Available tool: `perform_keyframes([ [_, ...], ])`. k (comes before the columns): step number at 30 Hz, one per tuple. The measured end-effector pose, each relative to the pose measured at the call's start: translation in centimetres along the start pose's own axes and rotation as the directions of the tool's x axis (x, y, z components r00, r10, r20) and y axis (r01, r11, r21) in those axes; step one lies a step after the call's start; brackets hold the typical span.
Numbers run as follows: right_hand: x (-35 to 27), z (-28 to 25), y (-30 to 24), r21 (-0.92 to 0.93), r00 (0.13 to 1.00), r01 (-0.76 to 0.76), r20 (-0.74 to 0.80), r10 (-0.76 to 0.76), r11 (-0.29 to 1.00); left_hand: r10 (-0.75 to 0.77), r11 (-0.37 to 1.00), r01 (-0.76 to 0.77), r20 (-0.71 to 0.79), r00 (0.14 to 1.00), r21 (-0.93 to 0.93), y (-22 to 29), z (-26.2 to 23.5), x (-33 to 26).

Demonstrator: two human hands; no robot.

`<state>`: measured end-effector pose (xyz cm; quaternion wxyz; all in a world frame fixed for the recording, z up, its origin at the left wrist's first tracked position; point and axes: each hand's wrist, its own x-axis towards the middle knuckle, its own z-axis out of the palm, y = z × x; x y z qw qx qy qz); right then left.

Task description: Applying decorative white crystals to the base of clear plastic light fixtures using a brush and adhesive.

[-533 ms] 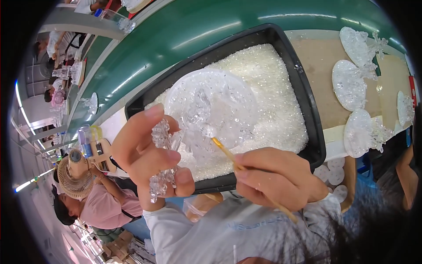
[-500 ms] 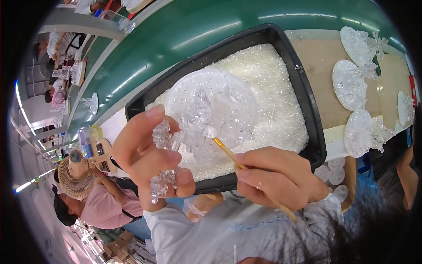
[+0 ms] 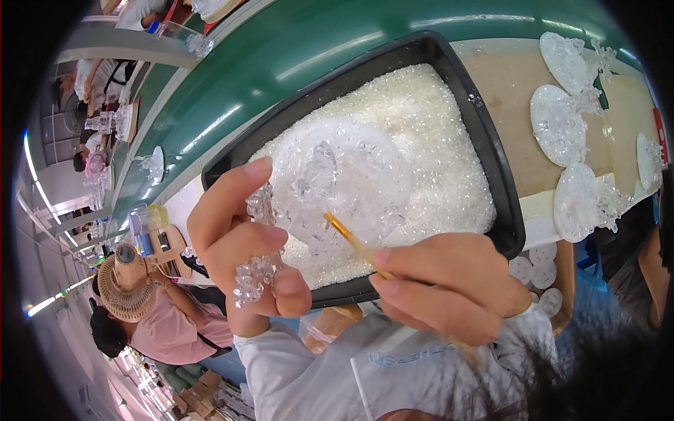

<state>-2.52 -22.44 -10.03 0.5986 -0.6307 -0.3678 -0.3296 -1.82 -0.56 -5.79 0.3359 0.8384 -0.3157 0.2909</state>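
Note:
My left hand grips a clear crystal stem piece topped by a round transparent disc, held over a black tray. My right hand pinches a thin yellow stick whose tip touches the disc's underside near its lower middle. The black tray beneath both hands is filled with small clear beads.
Several finished clear discs with crystal stems lie on a tan board at the right. A green conveyor belt runs past the tray. A person in pink with a small fan sits at lower left. Small white discs lie below the tray.

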Motion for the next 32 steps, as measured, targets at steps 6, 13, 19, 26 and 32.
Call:
perform_keyframes([
  [6, 1.7, -2.7, 0.4, -0.070, 0.971, -0.164, 0.163, 0.174, 0.984, -0.041, 0.999, 0.041, 0.011, 0.999, -0.036, -0.2, 0.2, 0.3],
  [13, 2.0, -1.7, 0.9, -0.046, 0.946, -0.240, 0.214, 0.245, 0.970, -0.215, 0.973, 0.220, 0.083, 0.973, -0.067, 0.7, -0.5, 0.6],
  [19, 2.0, -1.3, 0.7, -0.051, 0.936, -0.301, 0.175, 0.306, 0.952, -0.192, 0.976, 0.199, 0.089, 0.977, -0.082, 0.3, -0.5, 0.7],
  [26, 2.0, -0.9, 1.0, -0.033, 0.937, -0.285, 0.202, 0.286, 0.958, -0.158, 0.980, 0.169, 0.099, 0.982, -0.110, 0.0, -0.9, 0.9],
  [32, 2.2, -0.9, 0.8, -0.045, 0.927, -0.256, 0.272, 0.258, 0.966, -0.173, 0.969, 0.187, 0.096, 0.980, -0.163, 0.2, -0.9, 0.6],
])
